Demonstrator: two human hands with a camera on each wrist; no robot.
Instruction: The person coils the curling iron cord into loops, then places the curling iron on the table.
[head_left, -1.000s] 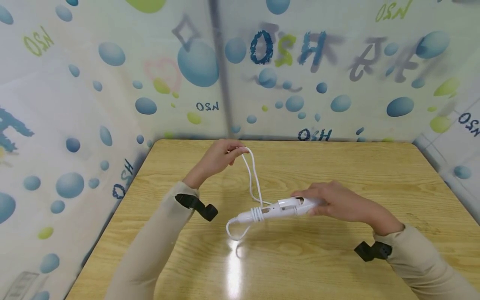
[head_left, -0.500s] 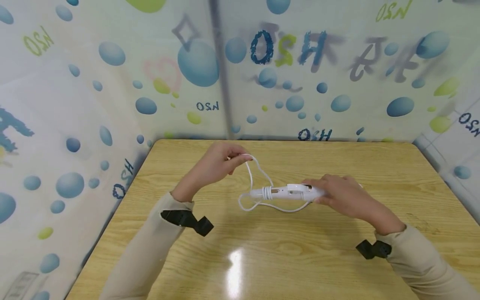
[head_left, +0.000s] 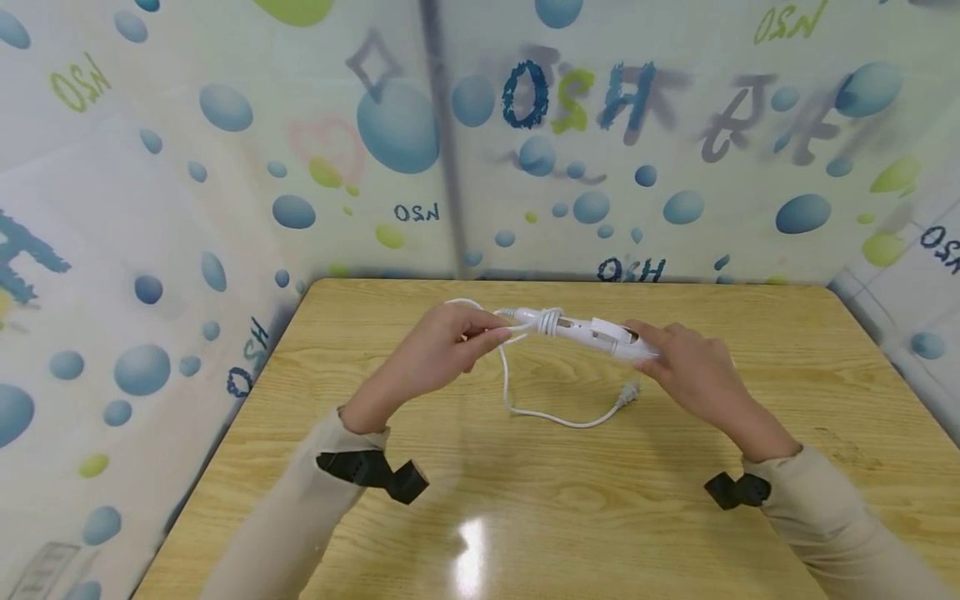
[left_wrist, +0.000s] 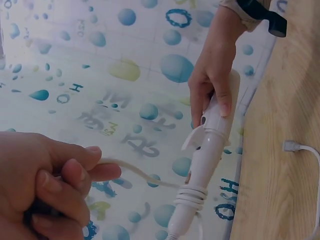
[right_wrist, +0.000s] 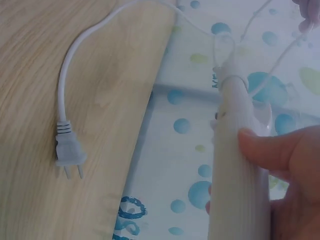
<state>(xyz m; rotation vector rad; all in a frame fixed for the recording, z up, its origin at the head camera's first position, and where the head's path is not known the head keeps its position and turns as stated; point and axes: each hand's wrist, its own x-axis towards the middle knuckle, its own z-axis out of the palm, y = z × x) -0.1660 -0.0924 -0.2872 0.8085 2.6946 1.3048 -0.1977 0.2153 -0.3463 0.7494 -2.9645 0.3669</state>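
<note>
A white hair styling iron (head_left: 581, 330) is held above the table, its cord end toward the left. My right hand (head_left: 693, 367) grips its broad ridged end, with the thumb along the body in the right wrist view (right_wrist: 280, 155). Several turns of white cord (left_wrist: 191, 196) are wound round the narrow end. Between thumb and fingers, my left hand (head_left: 450, 350) pinches the cord close to those turns. The rest of the cord hangs down to the two-pin plug (right_wrist: 70, 150), which in the head view lies below the iron.
A wood-grain table (head_left: 570, 517) lies beneath both hands. Behind it and to the sides hang pale sheets (head_left: 660, 50) printed with blue and green bubbles. Each wrist wears a black strap with a small camera (head_left: 405, 482).
The iron has risen away from me, its cord end tilting upward. The left hand has come to the cord end, pulling a strand round it. The plug now shows below.
</note>
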